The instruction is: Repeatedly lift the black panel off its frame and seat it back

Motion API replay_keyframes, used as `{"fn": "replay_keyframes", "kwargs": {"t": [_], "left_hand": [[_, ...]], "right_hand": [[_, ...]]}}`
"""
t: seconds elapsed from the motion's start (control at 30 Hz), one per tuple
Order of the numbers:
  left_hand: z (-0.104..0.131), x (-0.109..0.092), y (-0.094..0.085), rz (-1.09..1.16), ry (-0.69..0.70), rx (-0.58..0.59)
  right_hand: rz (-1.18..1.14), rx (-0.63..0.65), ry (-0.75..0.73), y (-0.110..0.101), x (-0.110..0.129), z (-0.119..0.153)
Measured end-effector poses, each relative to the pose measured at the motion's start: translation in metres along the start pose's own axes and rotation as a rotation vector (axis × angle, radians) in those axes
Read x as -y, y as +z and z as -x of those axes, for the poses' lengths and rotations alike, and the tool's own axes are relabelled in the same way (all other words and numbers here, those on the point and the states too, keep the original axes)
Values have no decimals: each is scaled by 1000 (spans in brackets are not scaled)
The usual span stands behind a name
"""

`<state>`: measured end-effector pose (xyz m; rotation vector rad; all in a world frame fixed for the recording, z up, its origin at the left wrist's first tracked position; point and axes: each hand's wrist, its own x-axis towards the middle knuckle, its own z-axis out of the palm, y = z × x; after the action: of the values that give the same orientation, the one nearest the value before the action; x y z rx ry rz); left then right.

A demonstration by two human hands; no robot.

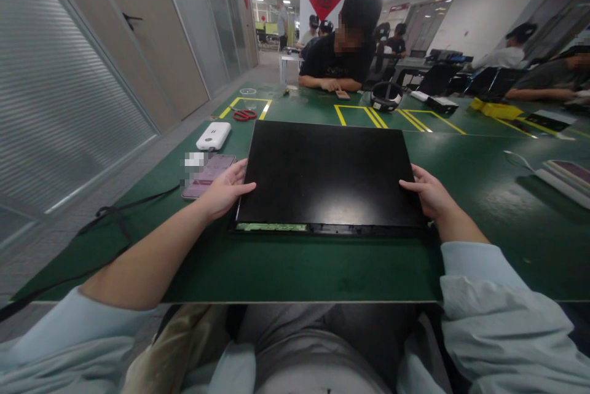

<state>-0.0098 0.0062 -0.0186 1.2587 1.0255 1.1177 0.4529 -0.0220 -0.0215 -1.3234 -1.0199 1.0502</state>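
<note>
Bridging both hands (pixel 224 192) (pixel 429 196): panel (pixel 327 173) (edges gripped)

Panel (pixel 325 173) part-hides L hand (pixel 225 191) & R hand (pixel 429 194)

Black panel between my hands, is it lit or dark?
Dark: the black panel shows no image, only a pale glare on its surface. Whether it's powered, I can't tell.

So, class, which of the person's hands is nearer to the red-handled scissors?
Left. The left hand holds the left edge of the black panel, nearer the wearer than the scissors; the right hand holds the opposite edge, farther away across the panel.
</note>
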Motion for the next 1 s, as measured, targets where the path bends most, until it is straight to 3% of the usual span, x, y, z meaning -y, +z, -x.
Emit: {"fn": "replay_keyframes", "kwargs": {"t": [1.0], "left_hand": [[0, 2, 0, 7, 8, -15]], "right_hand": [[-17, -34, -44, 0, -4, -1]]}}
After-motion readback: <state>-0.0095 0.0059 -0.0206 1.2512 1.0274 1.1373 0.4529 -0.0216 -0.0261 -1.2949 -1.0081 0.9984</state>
